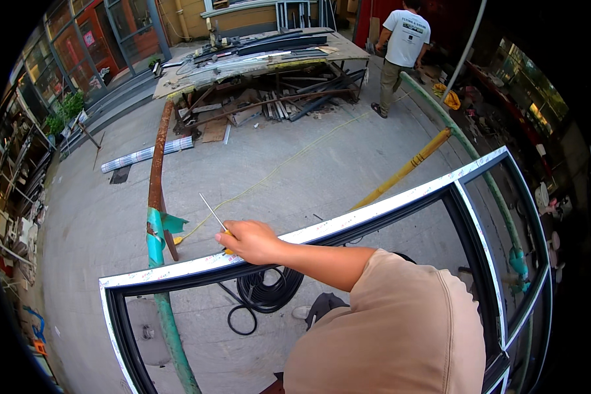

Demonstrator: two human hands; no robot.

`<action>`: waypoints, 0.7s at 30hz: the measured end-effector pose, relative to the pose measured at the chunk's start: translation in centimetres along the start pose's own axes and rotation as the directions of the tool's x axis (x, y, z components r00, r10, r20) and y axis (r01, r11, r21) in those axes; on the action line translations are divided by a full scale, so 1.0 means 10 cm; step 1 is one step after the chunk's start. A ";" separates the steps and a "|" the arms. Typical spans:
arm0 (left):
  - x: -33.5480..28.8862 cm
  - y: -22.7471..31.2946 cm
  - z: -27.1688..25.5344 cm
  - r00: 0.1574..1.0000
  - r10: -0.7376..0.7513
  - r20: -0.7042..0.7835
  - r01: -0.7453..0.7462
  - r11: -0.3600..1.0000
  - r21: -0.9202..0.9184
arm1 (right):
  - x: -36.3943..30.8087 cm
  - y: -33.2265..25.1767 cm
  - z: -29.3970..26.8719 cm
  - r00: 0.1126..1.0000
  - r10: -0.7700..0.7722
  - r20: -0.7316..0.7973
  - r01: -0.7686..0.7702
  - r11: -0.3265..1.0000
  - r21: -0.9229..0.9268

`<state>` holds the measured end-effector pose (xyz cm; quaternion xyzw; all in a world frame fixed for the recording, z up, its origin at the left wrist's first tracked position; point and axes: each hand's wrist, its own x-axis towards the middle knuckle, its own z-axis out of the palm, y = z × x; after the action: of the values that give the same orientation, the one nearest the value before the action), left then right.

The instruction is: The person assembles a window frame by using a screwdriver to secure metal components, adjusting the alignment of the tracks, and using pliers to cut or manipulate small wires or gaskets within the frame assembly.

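Note:
My right hand [251,241] is closed around a screwdriver [214,213] with a yellow handle, mostly hidden by the fingers. Its thin metal shaft points away and to the left. The hand rests on or just above the far rail of a large window frame [335,226], whose white film-covered face and black inner edges stretch across the view. My forearm reaches in from the right, out of a tan sleeve [394,322] that covers much of the lower middle. My left hand is not in view.
Green and rusty pipe supports [157,164] and a yellow bar [407,167] stand around the frame. Black coiled rubber strip [266,289] lies beneath it. Beyond are a wrapped roll [148,154], a workbench [177,80] piled with profiles, and a person in a white shirt [407,39].

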<state>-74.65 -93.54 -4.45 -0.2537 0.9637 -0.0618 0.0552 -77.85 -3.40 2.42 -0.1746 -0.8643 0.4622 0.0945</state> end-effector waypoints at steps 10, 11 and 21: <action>0.08 0.03 -0.01 1.000 0.014 -0.019 -0.014 0.999 -0.030 | 0.01 0.05 0.04 0.999 -0.028 -0.041 0.027 0.999 -0.022; 0.08 0.02 -0.03 1.000 0.010 -0.008 -0.010 0.999 -0.031 | 0.03 0.04 0.06 0.998 -0.038 -0.048 0.037 0.999 -0.019; 0.09 0.06 0.00 1.000 0.016 -0.026 -0.018 0.998 -0.065 | 0.02 0.00 0.03 0.998 -0.054 -0.041 0.053 0.998 -0.017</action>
<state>-75.71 -93.50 -4.58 -0.2463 0.9680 -0.0333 0.0352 -78.11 -3.60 2.24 -0.1615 -0.8701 0.4489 0.1234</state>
